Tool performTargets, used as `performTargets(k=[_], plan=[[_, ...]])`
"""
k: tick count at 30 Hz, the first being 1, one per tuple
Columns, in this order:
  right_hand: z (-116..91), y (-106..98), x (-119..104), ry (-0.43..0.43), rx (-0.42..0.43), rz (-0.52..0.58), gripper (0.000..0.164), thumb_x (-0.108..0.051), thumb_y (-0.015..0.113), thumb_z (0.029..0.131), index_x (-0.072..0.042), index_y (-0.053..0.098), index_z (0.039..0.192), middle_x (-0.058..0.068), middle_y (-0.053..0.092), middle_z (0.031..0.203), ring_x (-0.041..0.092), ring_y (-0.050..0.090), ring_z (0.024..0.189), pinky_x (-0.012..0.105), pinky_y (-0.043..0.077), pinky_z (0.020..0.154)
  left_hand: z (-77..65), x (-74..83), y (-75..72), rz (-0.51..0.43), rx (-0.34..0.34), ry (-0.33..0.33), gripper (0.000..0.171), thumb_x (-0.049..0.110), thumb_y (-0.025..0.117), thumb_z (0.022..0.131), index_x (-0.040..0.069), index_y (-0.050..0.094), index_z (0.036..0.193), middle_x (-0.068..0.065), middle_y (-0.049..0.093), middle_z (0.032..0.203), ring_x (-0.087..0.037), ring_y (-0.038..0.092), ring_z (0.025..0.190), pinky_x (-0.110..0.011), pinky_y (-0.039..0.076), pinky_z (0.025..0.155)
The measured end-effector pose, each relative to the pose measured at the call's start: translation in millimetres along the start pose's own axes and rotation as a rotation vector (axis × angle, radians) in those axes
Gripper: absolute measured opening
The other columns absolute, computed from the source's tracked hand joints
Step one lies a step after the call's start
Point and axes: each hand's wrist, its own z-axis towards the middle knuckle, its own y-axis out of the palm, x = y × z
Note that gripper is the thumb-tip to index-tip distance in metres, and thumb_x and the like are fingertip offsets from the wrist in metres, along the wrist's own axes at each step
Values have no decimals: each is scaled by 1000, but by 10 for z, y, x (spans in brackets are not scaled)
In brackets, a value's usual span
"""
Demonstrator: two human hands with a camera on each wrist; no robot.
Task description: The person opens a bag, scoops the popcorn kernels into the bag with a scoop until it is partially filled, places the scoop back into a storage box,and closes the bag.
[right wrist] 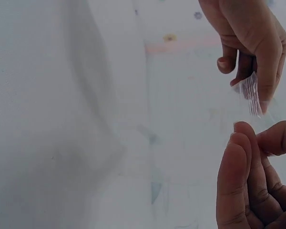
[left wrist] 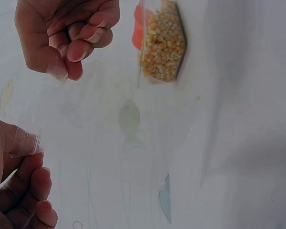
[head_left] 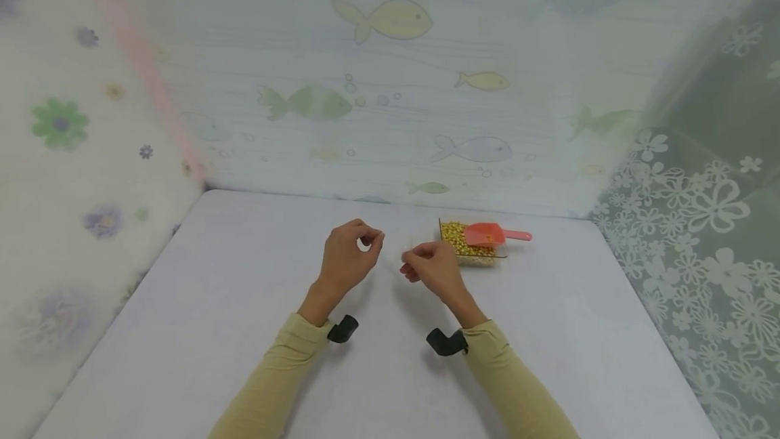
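Note:
Between the two hands stretches a thin clear plastic bag (left wrist: 26, 142), with fine ridged lines near its edge. My left hand (head_left: 351, 259) pinches one side of it between thumb and fingertips. On the other side, my right hand (head_left: 434, 266) pinches it with thumb and forefinger, its other fingers curled below. Both hands are in front of me over the white table. Its see-through film almost vanishes against the table, so most of the bag's outline is hidden from the head view.
Just beyond my right hand stands a clear box (head_left: 477, 261) filled with yellow corn kernels (head_left: 453, 236). A red scoop (head_left: 484, 234) lies on the kernels, its handle pointing right over the rim. Patterned curtains border the white table (head_left: 244, 330) at its back and sides.

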Motion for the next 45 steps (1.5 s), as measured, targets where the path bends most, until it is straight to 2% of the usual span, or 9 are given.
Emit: performTargets(k=[5,11,17,20,24,30,35,42,45], plan=[[8,-4,-18,-15,7,30,21,-15,68,95,5,75,92,11,73,73,17,69,62,30,61,64,0,18,-20,25,-12,-4,5,5,75,89,3,80,89,-4,67,74,-24,62,70,-32,50,62],[16,-46,0,-9,28,47,27,-19,69,96,8,73,95,9,71,72,15,67,61,28,60,62,7,21,-75,44,-12,-30,7,8,74,88,7,80,88,-1,70,75,-16,60,67,-30,49,60],[27,-83,4,21,18,22,28,-23,71,95,5,74,96,8,71,73,16,67,64,28,60,65,7,17,-98,49,-11,-4,8,7,72,88,6,80,88,-2,69,75,-15,54,64,-28,45,58],[28,-86,11,29,15,2,27,-25,71,94,2,74,92,7,69,71,17,66,62,27,59,64,12,27,-103,46,6,4,7,5,73,87,5,80,88,-2,69,74,-15,54,63,-28,44,56],[35,-68,10,9,25,-11,26,-23,71,94,1,72,84,6,67,66,16,64,59,27,57,62,16,47,-84,43,4,-4,7,6,72,86,5,79,84,-2,69,73,-15,53,62,-28,45,56],[37,-21,7,-8,-14,-47,25,-17,69,93,7,72,88,5,67,65,15,63,58,27,57,60,-4,54,-32,53,-42,-38,10,8,72,84,8,72,74,-1,66,71,-14,53,62,-28,47,57],[25,-1,14,11,-28,-63,24,-15,67,92,8,72,87,5,66,63,15,61,56,26,55,58,-20,43,-20,59,-53,-34,11,8,71,85,9,70,74,-2,66,71,-14,53,62,-28,46,56],[36,1,11,28,-11,-62,25,-23,72,93,-3,71,78,5,64,63,16,59,57,26,54,58,-6,50,-36,73,-53,-3,7,7,72,85,7,74,78,-3,66,71,-13,51,60,-27,45,57],[49,4,8,28,-5,-80,23,-20,70,91,-2,71,76,4,63,61,15,57,55,27,51,56,-2,77,-53,63,-60,-14,6,5,73,85,6,76,79,-3,67,71,-14,51,61,-26,45,58]])
